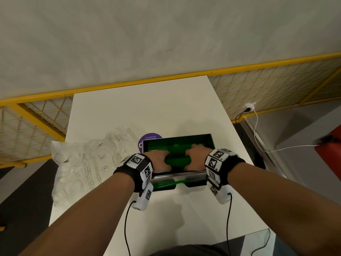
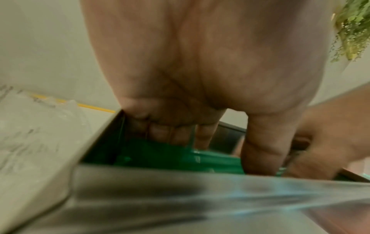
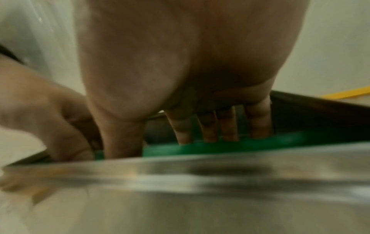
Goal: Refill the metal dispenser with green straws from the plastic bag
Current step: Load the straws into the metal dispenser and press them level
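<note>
The open-topped metal dispenser point(image 1: 212, 143) stands mid-table with green straws point(image 1: 178, 160) lying lengthwise inside. Both hands reach down into it. My left hand point(image 1: 165, 161) grips the left part of a straw bundle, fingers on the far side and thumb on the near side. My right hand point(image 1: 191, 159) holds the right part the same way. In the left wrist view the left hand's point(image 2: 218, 152) fingertips rest on the straws point(image 2: 160, 155) behind the steel wall point(image 2: 200, 197). The right wrist view shows the right hand point(image 3: 166, 142) on the straws point(image 3: 250, 144). A few straws show in the front tray point(image 1: 166, 184).
The crumpled clear plastic bag point(image 1: 88, 159) lies on the white table point(image 1: 147, 108) left of the dispenser. A purple sticker point(image 1: 147, 137) peeks out behind it. A yellow mesh fence point(image 1: 276, 84) runs behind the table. A white cable point(image 1: 258, 137) and a red object point(image 1: 330, 156) are at the right.
</note>
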`<state>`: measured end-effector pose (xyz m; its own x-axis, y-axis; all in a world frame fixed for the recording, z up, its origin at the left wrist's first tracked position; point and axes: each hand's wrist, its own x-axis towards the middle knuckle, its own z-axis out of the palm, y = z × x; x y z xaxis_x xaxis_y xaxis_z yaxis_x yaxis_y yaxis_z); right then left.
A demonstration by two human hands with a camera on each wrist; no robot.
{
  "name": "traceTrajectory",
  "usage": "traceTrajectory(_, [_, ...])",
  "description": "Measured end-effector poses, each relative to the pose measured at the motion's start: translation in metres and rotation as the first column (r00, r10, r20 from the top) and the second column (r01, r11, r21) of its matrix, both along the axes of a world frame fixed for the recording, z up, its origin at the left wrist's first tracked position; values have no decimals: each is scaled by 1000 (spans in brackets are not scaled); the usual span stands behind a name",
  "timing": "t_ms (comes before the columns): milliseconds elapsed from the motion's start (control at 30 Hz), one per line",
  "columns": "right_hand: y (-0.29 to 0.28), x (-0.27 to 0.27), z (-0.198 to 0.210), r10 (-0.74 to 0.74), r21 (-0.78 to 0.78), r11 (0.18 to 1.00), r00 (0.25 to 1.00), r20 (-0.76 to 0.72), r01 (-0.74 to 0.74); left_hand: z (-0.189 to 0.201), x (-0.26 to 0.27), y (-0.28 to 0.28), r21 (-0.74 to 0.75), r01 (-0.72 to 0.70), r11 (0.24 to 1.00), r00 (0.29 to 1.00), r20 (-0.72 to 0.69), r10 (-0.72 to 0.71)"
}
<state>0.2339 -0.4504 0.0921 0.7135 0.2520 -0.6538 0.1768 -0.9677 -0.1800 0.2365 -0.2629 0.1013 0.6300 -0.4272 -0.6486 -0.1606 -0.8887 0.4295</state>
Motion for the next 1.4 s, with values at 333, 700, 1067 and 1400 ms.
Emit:
traceTrajectory(333, [4, 8, -7, -47, -3, 999, 993, -105, 47, -2, -1, 1, 24, 14, 1000, 996, 85, -16])
traceTrajectory(700, [-9, -5, 19, 103, -75, 991, 991, -86, -110, -2, -7, 5, 84, 148, 985, 959, 229, -164])
traceTrajectory(1067, [-1, -17, 10, 22, 36, 999, 994, -106, -18, -1, -12, 2, 166, 156, 974, 973, 142, -180])
traceTrajectory(1400, [-2, -11, -3, -57, -79, 995, 998, 33, 59, -11, -15, -7, 192, 52, 980, 981, 176, -87])
